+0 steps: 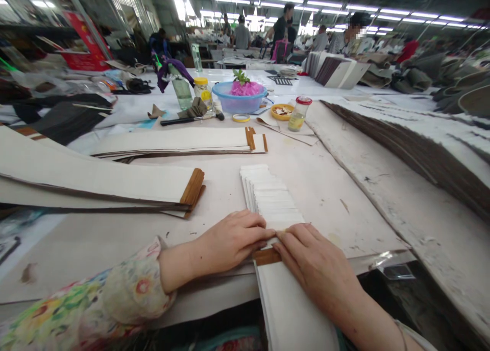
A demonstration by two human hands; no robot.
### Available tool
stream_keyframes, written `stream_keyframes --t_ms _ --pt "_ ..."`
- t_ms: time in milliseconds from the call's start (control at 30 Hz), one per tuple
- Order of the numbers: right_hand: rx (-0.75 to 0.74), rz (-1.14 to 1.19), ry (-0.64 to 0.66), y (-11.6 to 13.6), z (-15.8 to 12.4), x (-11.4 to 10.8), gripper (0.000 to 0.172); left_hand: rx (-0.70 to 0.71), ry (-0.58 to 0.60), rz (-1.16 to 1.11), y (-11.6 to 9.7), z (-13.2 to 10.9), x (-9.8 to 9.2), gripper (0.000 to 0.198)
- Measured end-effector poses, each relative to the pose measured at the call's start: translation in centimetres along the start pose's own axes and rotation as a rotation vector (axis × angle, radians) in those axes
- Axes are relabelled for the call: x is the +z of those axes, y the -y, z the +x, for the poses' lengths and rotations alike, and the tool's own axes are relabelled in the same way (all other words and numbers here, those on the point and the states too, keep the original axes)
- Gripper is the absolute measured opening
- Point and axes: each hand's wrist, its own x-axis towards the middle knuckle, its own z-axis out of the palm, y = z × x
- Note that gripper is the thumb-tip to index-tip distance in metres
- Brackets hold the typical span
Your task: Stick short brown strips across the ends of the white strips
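Note:
My left hand (240, 236) is closed at the near end of a fanned stack of white strips (273, 192), fingertips pressed together on a fold. From the other side my right hand (317, 261) meets it, its fingers closed on the same spot. Just below the fingertips is the brown end band of a long white strip (291, 305), which hangs over the table's near edge toward me. The fingers hide exactly where this strip meets the fanned stack.
Long white strips with brown ends (153, 185) lie stacked at left, another pile (184, 140) behind. Farther back are a blue basin (234, 103), a red-lidded jar (299, 114), a tape roll (241, 118) and a brush (191, 119). Dark-edged sheets (401, 141) line the right.

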Motion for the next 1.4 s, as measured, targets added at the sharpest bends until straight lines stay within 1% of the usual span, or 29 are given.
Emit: stream_keyframes --t_ms 133,267,367,433,500,567,633,667,700,767,833,900,1000,1100,1167,1267,1333,1400 --pt "-0.023 0.048 0.002 -0.2 0.1 -0.4 0.018 0.058 -0.031 -0.056 0.9 -1.0 0.3 0.029" --pt "-0.015 0.066 -0.014 -0.1 0.2 -0.5 0.021 0.111 -0.018 -0.003 1.3 -1.3 0.5 0.030" --pt "0.018 0.085 -0.007 -0.1 0.1 -0.3 0.021 0.095 0.008 0.025 1.2 -1.3 0.2 0.032" --pt "0.062 0.136 0.002 -0.1 -0.1 -0.2 0.021 0.071 0.001 0.016 1.3 -1.4 -0.2 0.029" --pt "0.100 0.179 0.014 -0.2 -0.3 -0.1 0.022 0.044 -0.044 -0.014 1.4 -1.4 -0.8 0.024" --pt "0.113 0.185 0.023 -0.2 -0.4 0.0 0.022 0.016 -0.132 -0.056 1.4 -1.2 -1.2 0.022" --pt "0.119 0.181 0.025 0.0 -0.4 0.0 0.022 0.001 -0.208 -0.099 1.0 -0.8 -1.3 0.022" --pt "0.128 0.189 0.023 0.1 -0.4 0.0 0.022 0.010 -0.218 -0.116 0.7 -0.5 -1.3 0.021" --pt "0.140 0.206 0.021 0.1 -0.4 0.0 0.022 0.027 -0.201 -0.127 0.3 -0.2 -1.1 0.021" --pt "0.162 0.263 0.028 -0.1 -0.6 0.0 0.021 0.057 -0.131 -0.123 -0.6 0.3 -0.6 0.021" --pt "0.181 0.327 0.014 -0.9 -1.0 -0.1 0.022 0.063 -0.082 -0.089 -1.3 0.6 -0.1 0.021" --pt "0.241 0.364 -0.047 -2.1 -1.8 -0.1 0.023 0.056 -0.082 -0.044 -1.6 0.5 0.4 0.022" --pt "0.388 0.404 -0.143 -4.2 -2.9 -0.1 0.023 0.059 -0.091 -0.012 -1.5 0.4 0.7 0.023" --pt "0.467 0.482 -0.143 -5.3 -3.7 0.2 0.021 0.056 -0.092 -0.008 -1.3 0.4 0.7 0.024" --pt "0.459 0.542 -0.120 -5.3 -3.8 0.5 0.021 0.052 -0.089 -0.006 -1.3 0.5 0.7 0.025" --pt "0.399 0.585 -0.119 -4.4 -3.7 0.6 0.023 0.043 -0.071 0.010 -1.4 0.6 0.7 0.028" --pt "0.357 0.523 -0.137 -3.5 -3.6 0.5 0.024 0.036 -0.055 0.029 -1.5 0.7 0.7 0.029" --pt "0.309 0.408 -0.121 -2.6 -3.3 0.3 0.025 0.026 -0.046 0.043 -1.8 0.8 0.6 0.029"
